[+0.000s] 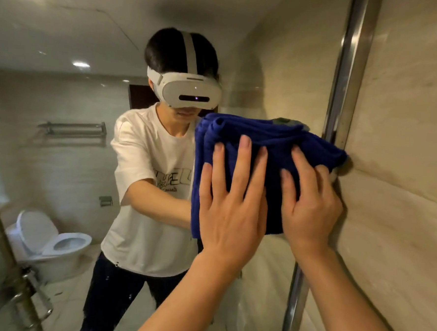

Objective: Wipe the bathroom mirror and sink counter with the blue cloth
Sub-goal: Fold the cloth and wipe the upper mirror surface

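— Where is the cloth (pixel 254 147)?

— Right of centre in the frame, folded into a thick blue pad and pressed flat against the mirror (pixel 61 130), close to the mirror's metal edge strip (pixel 344 96). Its right corner reaches over that strip onto the tiled wall (pixel 405 151).

— And the hands?

— Both are on the cloth, side by side, nearly touching. The left hand (pixel 229 204) lies flat, fingers straight and spread, pointing up, palm pushing the cloth against the glass. The right hand (pixel 309 204) sits just beside it toward the strip; its fingers bend over the cloth's right part, and I think the outer ones bunch the fabric there, though the fold hides the fingertips.

— Anything showing in the glass?

— The person's reflection fills the middle: a white headset (pixel 191 92), a white T-shirt, dark trousers. In the lower left of the frame the reflection shows a toilet (pixel 54 242) with its lid up, and above it a metal towel rail (pixel 74 128) on the far wall. A glass door's brass-coloured frame and handle run down the lower left edge.

— The bench?

— Not in view.
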Tool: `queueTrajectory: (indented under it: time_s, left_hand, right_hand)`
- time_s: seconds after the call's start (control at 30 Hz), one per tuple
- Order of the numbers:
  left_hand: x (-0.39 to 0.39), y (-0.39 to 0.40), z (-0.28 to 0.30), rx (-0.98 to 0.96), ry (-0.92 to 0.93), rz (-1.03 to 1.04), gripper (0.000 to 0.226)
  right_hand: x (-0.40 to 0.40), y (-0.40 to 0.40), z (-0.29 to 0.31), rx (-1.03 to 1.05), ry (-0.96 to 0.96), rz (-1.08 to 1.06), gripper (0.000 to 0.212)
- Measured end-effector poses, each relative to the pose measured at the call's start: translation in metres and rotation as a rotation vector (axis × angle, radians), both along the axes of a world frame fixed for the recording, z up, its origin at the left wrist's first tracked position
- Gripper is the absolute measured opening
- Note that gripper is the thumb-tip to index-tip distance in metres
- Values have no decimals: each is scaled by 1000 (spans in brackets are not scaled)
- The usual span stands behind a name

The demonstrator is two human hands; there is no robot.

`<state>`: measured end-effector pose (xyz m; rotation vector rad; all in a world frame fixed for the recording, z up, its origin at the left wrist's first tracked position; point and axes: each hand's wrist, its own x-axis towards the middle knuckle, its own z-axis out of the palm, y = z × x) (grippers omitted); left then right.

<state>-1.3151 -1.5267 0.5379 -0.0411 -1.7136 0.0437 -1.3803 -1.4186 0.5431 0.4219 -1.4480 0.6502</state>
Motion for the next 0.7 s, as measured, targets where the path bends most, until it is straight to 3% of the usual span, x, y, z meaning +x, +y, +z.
queueTrajectory:
  time_s: [0.13, 0.23, 0.37, 0.53, 0.7]
  left_hand:
    - [1, -12, -3, -43, 39, -93, 53]
    - [9, -16, -2, 46, -19, -158, 54]
    - [23, -31, 4, 84, -68, -49, 75]
    - [50, -93, 3, 160, 22, 135, 60]
    - [42, -82, 14, -8, 41, 79, 55]
  right_hand:
    - [6, -5, 2, -39, -65, 50, 34]
    - [16, -13, 2, -53, -95, 100, 34]
    - [35, -38, 8, -50, -102, 107, 35]
    - [66, -105, 18, 23, -3, 135, 38]
    - [54, -87, 20, -29, -12, 103, 35]
